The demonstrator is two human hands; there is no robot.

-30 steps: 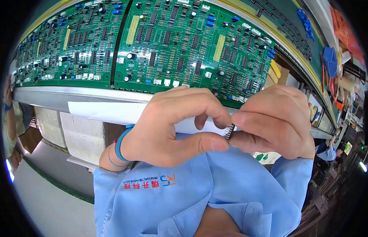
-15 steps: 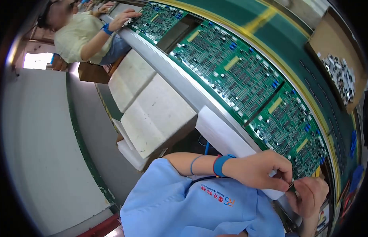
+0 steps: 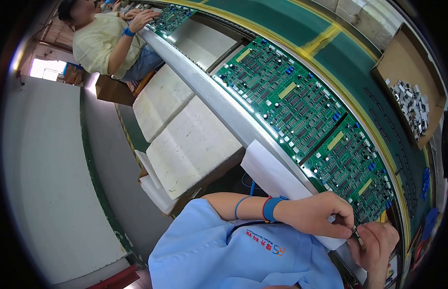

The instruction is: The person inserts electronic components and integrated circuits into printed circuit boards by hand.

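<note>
My left hand (image 3: 320, 214) and my right hand (image 3: 375, 245) meet at the lower right, fingertips pinched together on a small dark electronic component (image 3: 354, 230). A blue wrist strap (image 3: 271, 208) circles my left wrist. Both hands hover just in front of the near green circuit board (image 3: 351, 166) on the conveyor. A second, larger green circuit board (image 3: 281, 94) lies to its left on the same line. A white foam pad (image 3: 269, 173) sits under my left hand against the conveyor rail.
A cardboard box (image 3: 409, 101) holding several small grey parts stands beyond the green belt (image 3: 301, 24). White foam blocks (image 3: 190, 144) lie below the rail. Another person in a pale yellow top (image 3: 101, 38) works at a board far left.
The view has swung left and down, away from a close look at my hands. My hands stay pinched on the small component, now at the lower right corner.
</note>
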